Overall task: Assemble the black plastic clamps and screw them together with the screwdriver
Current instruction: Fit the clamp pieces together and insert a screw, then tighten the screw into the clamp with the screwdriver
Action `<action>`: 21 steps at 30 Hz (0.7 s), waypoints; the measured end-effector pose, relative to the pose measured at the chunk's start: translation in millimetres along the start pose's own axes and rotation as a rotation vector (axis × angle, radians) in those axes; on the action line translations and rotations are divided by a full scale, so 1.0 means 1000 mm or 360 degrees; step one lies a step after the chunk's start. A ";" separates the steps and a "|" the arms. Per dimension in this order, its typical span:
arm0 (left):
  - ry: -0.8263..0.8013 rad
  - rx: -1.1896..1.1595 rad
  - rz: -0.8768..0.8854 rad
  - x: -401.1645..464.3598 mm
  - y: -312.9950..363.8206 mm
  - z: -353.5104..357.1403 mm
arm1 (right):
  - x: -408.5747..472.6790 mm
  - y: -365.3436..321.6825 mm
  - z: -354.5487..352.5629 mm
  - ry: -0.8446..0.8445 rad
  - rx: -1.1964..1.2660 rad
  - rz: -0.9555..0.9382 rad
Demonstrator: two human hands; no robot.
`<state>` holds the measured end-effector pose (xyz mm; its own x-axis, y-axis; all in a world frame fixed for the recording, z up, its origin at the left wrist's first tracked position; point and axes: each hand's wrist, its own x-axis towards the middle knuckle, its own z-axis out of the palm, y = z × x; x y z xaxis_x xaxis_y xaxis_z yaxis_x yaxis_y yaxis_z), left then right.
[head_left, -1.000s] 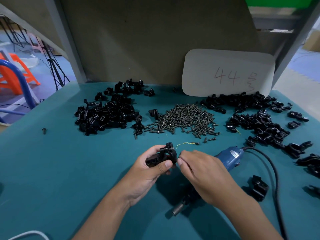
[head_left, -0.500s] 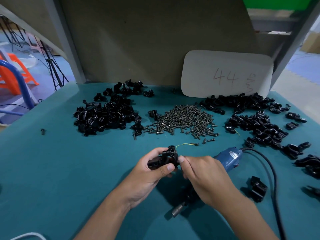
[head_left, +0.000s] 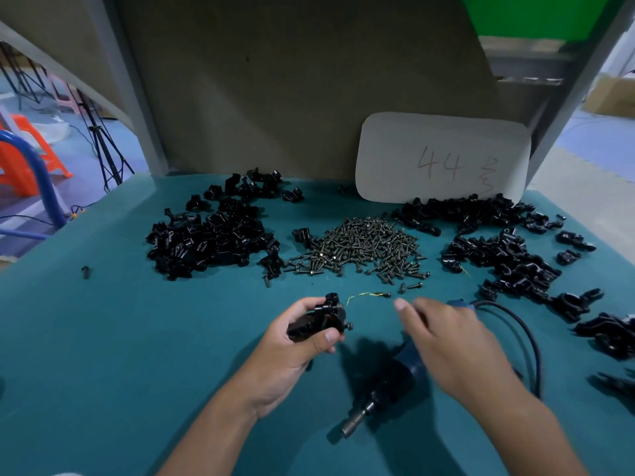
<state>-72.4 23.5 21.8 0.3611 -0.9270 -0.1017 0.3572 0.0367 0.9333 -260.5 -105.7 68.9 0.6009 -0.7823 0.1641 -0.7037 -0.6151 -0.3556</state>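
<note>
— Two hands are seen; what is held, and why so?

— A black clamp [head_left: 318, 319] is gripped in the left hand [head_left: 295, 348], fingers curled round it, thumb pressed on its near side. A screw [head_left: 348, 326] is seen standing out of it at 3 o'clock, so the clamp is judged to be kept turned that way to be met by the driver.

— And the right hand [head_left: 453, 348]?

— Nothing is held by it; the fingers are stretched forward, loosely spread and blurred, above the blue screwdriver [head_left: 405, 369]. The tool is laid with its bit toward 7 o'clock and its cord [head_left: 529, 338] led off toward 2 o'clock, just beside the working hand, presumably so that it can be taken up quickly.

— Where are the supplies kept?

— A heap of screws [head_left: 360, 249] is placed at 12 o'clock of the hands, loose clamp parts [head_left: 213, 235] at 10 o'clock, and more black parts [head_left: 505, 255] at 2 o'clock, all within reach on the teal table [head_left: 103, 338].

— The step in hand?

— Driving the seated screw is judged to be next.
</note>
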 end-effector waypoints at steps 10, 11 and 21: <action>0.0025 0.0158 0.0011 0.000 0.001 -0.001 | 0.001 0.028 -0.006 -0.0456 -0.0208 0.0795; 0.0033 0.0165 0.0018 0.001 0.001 -0.002 | 0.004 0.027 -0.004 -0.0481 -0.0150 0.0822; 0.0188 0.0286 0.0066 0.004 0.000 -0.005 | -0.016 0.035 0.012 -0.0216 0.1741 0.1068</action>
<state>-66.5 21.3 19.4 0.4748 -0.8753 -0.0917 0.1846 -0.0028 0.9828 -290.4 -114.1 42.9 0.3315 -0.8494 -0.4107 -0.2454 0.3427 -0.9068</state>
